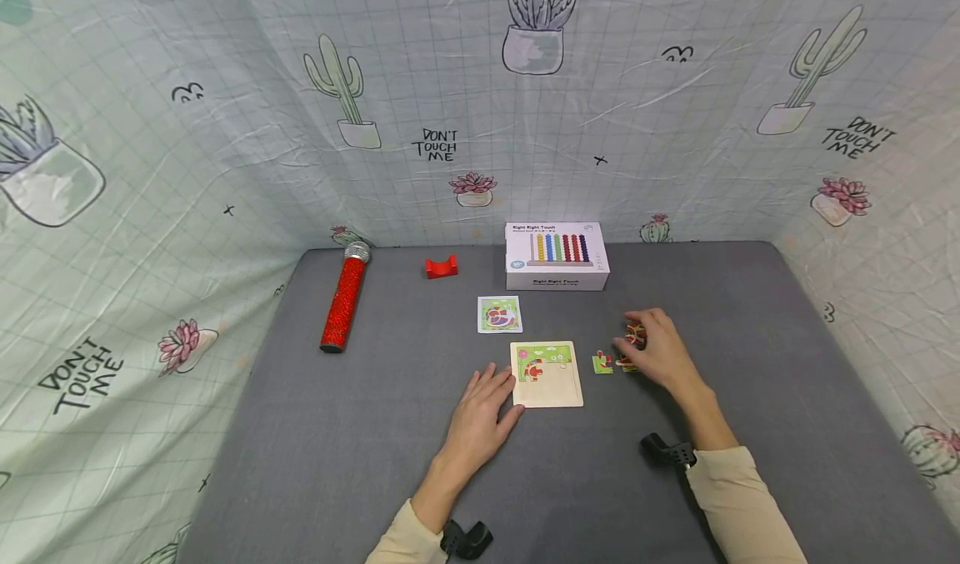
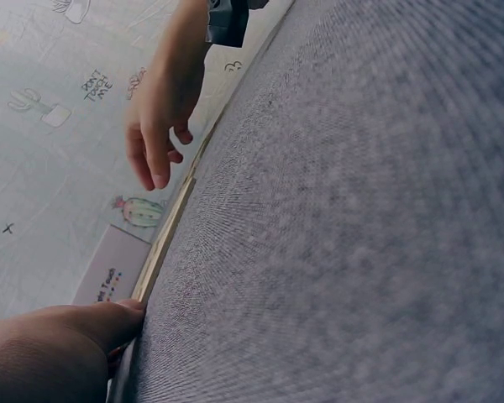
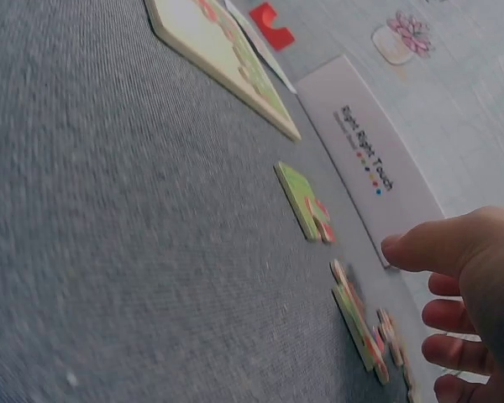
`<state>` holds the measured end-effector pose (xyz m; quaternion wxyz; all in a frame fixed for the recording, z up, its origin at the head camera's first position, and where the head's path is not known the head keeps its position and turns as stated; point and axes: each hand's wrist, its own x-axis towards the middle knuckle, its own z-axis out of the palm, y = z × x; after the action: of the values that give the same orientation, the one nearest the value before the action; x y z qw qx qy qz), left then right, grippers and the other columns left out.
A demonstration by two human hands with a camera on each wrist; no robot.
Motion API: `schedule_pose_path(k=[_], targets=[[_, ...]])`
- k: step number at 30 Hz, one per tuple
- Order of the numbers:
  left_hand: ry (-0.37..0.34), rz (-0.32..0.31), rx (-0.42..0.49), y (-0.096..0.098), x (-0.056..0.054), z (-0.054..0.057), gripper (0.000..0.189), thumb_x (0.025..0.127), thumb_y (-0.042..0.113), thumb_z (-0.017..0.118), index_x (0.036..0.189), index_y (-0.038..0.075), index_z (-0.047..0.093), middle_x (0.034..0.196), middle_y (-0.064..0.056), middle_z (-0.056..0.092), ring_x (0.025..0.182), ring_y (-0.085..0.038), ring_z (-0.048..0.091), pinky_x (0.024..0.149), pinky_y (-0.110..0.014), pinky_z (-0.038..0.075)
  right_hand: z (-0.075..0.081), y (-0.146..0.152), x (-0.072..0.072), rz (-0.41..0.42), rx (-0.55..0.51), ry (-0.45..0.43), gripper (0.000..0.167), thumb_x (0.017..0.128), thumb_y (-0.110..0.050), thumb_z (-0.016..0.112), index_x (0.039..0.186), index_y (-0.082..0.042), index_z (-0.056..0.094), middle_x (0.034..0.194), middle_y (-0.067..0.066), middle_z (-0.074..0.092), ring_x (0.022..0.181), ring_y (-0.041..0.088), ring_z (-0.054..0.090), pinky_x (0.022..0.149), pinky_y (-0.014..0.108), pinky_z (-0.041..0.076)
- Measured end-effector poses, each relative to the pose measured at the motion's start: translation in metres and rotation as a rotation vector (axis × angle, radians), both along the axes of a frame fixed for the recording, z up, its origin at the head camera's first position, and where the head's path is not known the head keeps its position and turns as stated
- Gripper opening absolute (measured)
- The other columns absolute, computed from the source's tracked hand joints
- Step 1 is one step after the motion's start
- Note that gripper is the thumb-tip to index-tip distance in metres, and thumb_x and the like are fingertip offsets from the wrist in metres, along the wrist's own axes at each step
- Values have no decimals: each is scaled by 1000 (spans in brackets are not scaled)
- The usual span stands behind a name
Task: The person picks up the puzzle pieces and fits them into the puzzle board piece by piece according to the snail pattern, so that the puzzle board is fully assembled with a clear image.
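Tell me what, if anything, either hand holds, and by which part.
Nothing appears held: the left hand touches the jigsaw board at its left edge; the right hand hovers over loose jigsaw pieces.

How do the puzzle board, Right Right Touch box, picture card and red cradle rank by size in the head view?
Largest to smallest:
1. Right Right Touch box
2. Puzzle board
3. Picture card
4. Red cradle
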<state>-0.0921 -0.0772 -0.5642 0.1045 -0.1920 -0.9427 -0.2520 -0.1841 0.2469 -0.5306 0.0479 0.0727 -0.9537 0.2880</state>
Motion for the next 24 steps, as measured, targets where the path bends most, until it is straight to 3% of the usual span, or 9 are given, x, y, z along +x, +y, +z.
schedule_pose_path(k=[24], targets=[[-1, -4, 4, 0, -1, -1, 48, 93, 34, 71, 133, 6, 65, 142, -6, 61, 143, -28, 48, 122, -48, 34, -3, 20, -2, -53, 48, -96, 53, 93, -28, 68, 129, 9, 58, 124, 31, 48, 114, 46, 43, 96, 63, 41]])
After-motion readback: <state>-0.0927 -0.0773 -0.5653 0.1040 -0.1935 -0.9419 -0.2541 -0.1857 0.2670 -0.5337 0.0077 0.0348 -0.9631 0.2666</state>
